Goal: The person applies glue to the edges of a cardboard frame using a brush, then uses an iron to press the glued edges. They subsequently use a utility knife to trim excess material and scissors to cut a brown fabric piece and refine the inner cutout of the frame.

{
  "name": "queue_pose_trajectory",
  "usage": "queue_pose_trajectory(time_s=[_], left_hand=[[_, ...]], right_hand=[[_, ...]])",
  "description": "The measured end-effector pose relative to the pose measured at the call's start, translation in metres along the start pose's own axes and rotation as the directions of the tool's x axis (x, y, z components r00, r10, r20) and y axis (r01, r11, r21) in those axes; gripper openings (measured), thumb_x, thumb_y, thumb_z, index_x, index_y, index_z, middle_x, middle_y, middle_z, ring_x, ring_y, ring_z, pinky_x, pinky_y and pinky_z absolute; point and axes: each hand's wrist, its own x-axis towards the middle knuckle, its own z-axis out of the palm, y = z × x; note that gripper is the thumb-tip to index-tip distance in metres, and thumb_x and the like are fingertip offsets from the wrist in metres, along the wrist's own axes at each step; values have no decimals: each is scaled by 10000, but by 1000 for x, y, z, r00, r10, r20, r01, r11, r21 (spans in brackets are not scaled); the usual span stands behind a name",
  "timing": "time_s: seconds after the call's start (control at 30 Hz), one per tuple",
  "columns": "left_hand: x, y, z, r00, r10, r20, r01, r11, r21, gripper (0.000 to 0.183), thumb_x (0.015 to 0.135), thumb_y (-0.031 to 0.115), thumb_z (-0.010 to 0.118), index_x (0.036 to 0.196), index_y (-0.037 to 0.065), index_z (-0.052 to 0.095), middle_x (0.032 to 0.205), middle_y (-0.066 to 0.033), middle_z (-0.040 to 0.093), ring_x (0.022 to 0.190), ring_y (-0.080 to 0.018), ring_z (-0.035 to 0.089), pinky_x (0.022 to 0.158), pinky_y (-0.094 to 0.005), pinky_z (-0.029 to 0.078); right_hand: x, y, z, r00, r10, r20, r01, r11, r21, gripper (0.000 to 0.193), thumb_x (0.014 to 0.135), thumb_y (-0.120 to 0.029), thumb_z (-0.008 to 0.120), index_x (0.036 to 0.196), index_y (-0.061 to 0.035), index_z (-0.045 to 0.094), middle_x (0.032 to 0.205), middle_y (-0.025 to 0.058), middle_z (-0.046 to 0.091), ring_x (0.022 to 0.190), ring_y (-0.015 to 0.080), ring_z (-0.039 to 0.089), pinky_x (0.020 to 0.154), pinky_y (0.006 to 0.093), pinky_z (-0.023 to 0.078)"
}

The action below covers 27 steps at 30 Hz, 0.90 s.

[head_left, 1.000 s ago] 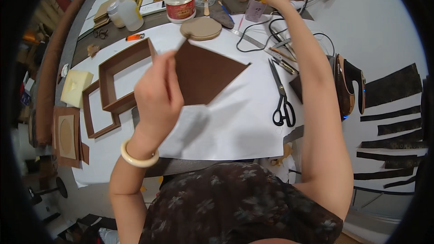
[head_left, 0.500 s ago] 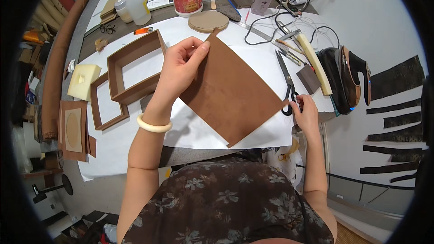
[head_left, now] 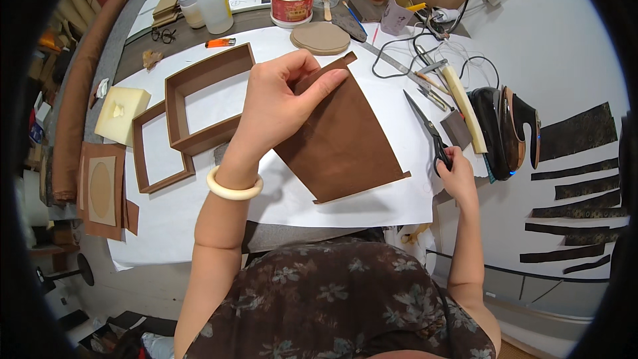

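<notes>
My left hand (head_left: 282, 96) pinches the upper edge of a brown leather-like sheet (head_left: 352, 143), thumb on the near face. The sheet hangs tilted above the white paper, with small tabs jutting from its corners. At the right of the table, my right hand (head_left: 458, 173) has its fingers closed on the handles of black scissors (head_left: 425, 123). Their blades lie pointing away and to the left. Left of the sheet are an open brown rectangular box frame (head_left: 206, 136) and a shallower brown frame (head_left: 141, 159), which touch each other.
White paper (head_left: 279, 209) covers the table. Brown oval pieces (head_left: 320, 38), a white-lidded jar (head_left: 292, 3) and a squeeze bottle (head_left: 216, 10) stand at the back. An iron (head_left: 512, 133) and cables (head_left: 382, 70) are on the right, a foam block (head_left: 123, 116) at the left.
My left hand has turned the sheet, swinging its lower edge nearly level. My right hand has closed on the scissors handles, and the scissors have turned slightly. The view has shifted a little.
</notes>
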Motion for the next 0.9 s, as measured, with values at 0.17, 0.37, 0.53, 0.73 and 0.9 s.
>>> queue_pose_trajectory(time_s=[0.17, 0.37, 0.53, 0.73, 0.9], left_hand=[[1, -4, -14, 993, 116, 37, -101, 952, -289, 167, 917, 142, 704, 871, -3, 633, 730, 41, 601, 693, -23, 510, 658, -188, 424], [-2, 0, -25, 991, 90, 100, -42, 913, -407, 160, 924, 137, 694, 900, -11, 637, 786, 33, 623, 747, -32, 550, 712, -204, 461], [-4, 4, -25, 988, 127, 91, -89, 937, -339, 155, 919, 129, 696, 886, -11, 640, 796, 26, 628, 745, -35, 551, 710, -208, 466], [-7, 7, -22, 989, 133, 71, -105, 945, -309, 146, 912, 109, 693, 860, -16, 637, 775, 18, 632, 730, -37, 551, 703, -206, 469], [-7, 9, -22, 988, 141, 68, -118, 956, -267, 151, 910, 102, 687, 849, -23, 631, 754, 19, 628, 720, -37, 545, 695, -207, 468]], right_hand=[[-22, -46, -7, 998, -69, -12, 62, 780, 623, 387, 800, -32, 753, 1141, 65, 599, 1006, 104, 696, 862, 138, 640, 790, 259, 509], [-59, -93, 10, 930, -319, 184, -92, 282, 955, 450, 767, -61, 784, 1158, 109, 642, 850, 46, 661, 706, 79, 579, 615, 197, 437], [-67, -96, 29, 918, -385, 92, 0, 233, 972, 488, 794, -132, 819, 1168, 124, 637, 972, 114, 677, 801, 115, 608, 710, 225, 484], [-68, -99, 28, 906, -401, 137, -59, 201, 978, 448, 827, -78, 787, 1188, 131, 624, 1040, 140, 685, 912, 154, 645, 811, 277, 519], [-70, -100, 27, 909, -389, 151, -77, 199, 977, 414, 831, -29, 774, 1185, 127, 627, 1050, 146, 690, 939, 165, 660, 832, 284, 532]])
